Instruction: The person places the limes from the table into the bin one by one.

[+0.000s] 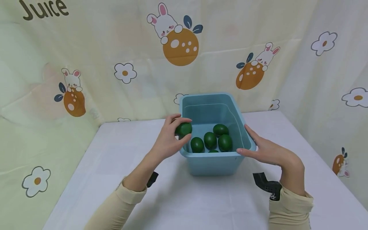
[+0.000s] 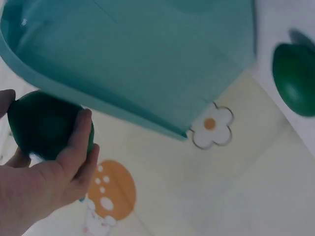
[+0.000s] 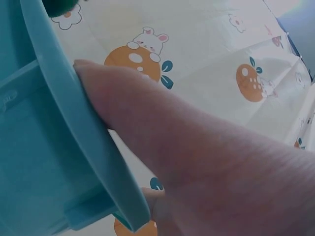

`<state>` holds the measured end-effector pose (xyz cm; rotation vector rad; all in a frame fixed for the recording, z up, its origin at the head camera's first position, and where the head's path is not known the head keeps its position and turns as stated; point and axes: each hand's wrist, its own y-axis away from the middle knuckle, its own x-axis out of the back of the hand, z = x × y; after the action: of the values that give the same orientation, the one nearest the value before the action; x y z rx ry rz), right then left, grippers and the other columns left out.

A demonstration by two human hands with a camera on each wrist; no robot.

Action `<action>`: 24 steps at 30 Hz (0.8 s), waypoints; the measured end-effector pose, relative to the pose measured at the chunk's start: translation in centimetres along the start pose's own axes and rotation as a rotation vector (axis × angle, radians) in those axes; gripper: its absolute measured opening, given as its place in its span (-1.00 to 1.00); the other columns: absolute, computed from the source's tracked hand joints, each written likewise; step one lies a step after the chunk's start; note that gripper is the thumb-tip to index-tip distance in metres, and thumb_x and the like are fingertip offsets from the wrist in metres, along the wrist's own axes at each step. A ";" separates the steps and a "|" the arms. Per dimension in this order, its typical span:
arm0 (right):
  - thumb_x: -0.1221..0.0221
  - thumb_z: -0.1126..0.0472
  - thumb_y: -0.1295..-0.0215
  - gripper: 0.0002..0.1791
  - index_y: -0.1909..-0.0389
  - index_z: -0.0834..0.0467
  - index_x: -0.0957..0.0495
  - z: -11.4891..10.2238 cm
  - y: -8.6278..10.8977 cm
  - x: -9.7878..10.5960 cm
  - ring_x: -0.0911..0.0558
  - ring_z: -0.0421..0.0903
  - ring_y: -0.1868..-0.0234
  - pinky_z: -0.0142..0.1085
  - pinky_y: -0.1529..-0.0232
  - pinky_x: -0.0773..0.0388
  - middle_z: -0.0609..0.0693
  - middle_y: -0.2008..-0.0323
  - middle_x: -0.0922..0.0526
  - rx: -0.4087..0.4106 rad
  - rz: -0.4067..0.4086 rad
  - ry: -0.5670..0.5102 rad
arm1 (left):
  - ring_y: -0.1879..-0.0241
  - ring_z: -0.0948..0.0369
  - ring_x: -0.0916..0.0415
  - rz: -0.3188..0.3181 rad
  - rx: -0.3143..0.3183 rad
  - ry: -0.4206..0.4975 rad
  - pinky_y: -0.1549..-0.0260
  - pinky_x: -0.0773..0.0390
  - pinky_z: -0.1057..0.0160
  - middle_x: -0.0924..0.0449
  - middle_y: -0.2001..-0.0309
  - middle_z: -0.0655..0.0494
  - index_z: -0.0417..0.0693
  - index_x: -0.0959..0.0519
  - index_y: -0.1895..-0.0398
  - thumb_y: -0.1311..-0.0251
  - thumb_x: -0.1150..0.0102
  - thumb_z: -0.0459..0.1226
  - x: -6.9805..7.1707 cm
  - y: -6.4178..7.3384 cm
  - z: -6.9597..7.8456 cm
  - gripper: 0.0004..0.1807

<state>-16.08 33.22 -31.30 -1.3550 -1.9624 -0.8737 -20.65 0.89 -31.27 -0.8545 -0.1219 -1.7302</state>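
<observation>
In the head view, a blue plastic bin [image 1: 214, 164] stands on the table, several dark green oval fruits [image 1: 210, 140] lying inside. At its left rim, my left hand [image 1: 169, 137] holds another smooth green fruit [image 1: 184, 128] between thumb and fingers. That held fruit [image 2: 47, 125] shows close up beside the bin's edge in the left wrist view. My right hand [image 1: 268, 150] grips the bin's near right corner, thumb on the front rim and fingers along the right side. The right wrist view shows the thumb [image 3: 118, 93] against the rim; the other fingers are mostly hidden.
A white cloth [image 1: 138, 153] covers the table. Behind it hangs a curtain [image 1: 115, 38] printed with rabbits, oranges and flowers. The left wrist view also shows a green fruit [image 2: 298, 81] past the bin's edge. Black straps [image 1: 267, 185] sit at the wrists.
</observation>
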 end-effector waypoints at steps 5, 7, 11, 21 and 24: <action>-0.08 -0.25 -0.25 0.09 -0.49 -0.09 0.49 0.1 -0.1 0.1 -0.30 0.34 -0.24 0.27 0.00 -0.42 0.33 -0.45 0.04 0.005 -0.002 -0.005 | -0.32 0.06 -0.18 -0.012 -0.077 -0.065 -0.03 -0.52 0.11 -0.10 -0.36 0.02 0.17 -0.50 -0.12 -0.15 -0.20 -0.22 -2.2 -0.7 2.2 -0.58; -0.08 -0.24 -0.25 0.08 -0.48 -0.10 0.50 0.1 -0.2 0.1 -0.29 0.34 -0.26 0.27 -0.02 -0.40 0.31 -0.45 0.05 0.013 -0.006 -0.015 | -0.35 0.05 -0.12 -0.035 -0.102 -0.090 -0.05 -0.49 0.09 -0.11 -0.36 0.00 0.18 -0.49 -0.12 -0.15 -0.19 -0.21 -3.1 -1.1 3.0 -0.59; -0.07 -0.24 -0.26 0.07 -0.49 -0.09 0.49 0.0 -0.3 0.0 -0.31 0.33 -0.26 0.25 -0.03 -0.40 0.31 -0.45 0.02 0.019 -0.011 -0.023 | -0.34 0.02 -0.12 -0.091 -0.098 -0.130 -0.06 -0.48 0.08 -0.09 -0.38 0.01 0.21 -0.48 -0.13 -0.17 -0.18 -0.17 -4.5 -1.8 3.9 -0.59; -0.08 -0.25 -0.25 0.08 -0.49 -0.10 0.48 0.0 -0.5 -0.1 -0.24 0.35 -0.30 0.30 -0.05 -0.37 0.28 -0.47 0.10 0.026 -0.011 -0.033 | -0.42 -0.02 0.01 -0.024 -0.123 -0.236 -0.20 -0.39 -0.03 -0.05 -0.41 -0.03 0.18 -0.49 -0.13 -0.21 -0.14 -0.19 -5.8 -2.2 3.5 -0.62; -0.08 -0.25 -0.25 0.08 -0.49 -0.10 0.49 0.2 -0.3 0.2 -0.19 0.36 -0.34 0.32 -0.07 -0.33 0.27 -0.48 0.14 0.021 -0.010 -0.027 | -0.43 0.00 0.04 0.002 -0.156 -0.262 -0.21 -0.38 0.00 -0.09 -0.40 -0.03 0.14 -0.52 -0.09 -0.21 -0.15 -0.21 -5.8 -1.8 3.3 -0.65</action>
<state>-16.43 33.41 -31.37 -1.3519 -1.9950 -0.8412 -20.14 7.75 -31.71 -1.1945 -0.1613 -1.6347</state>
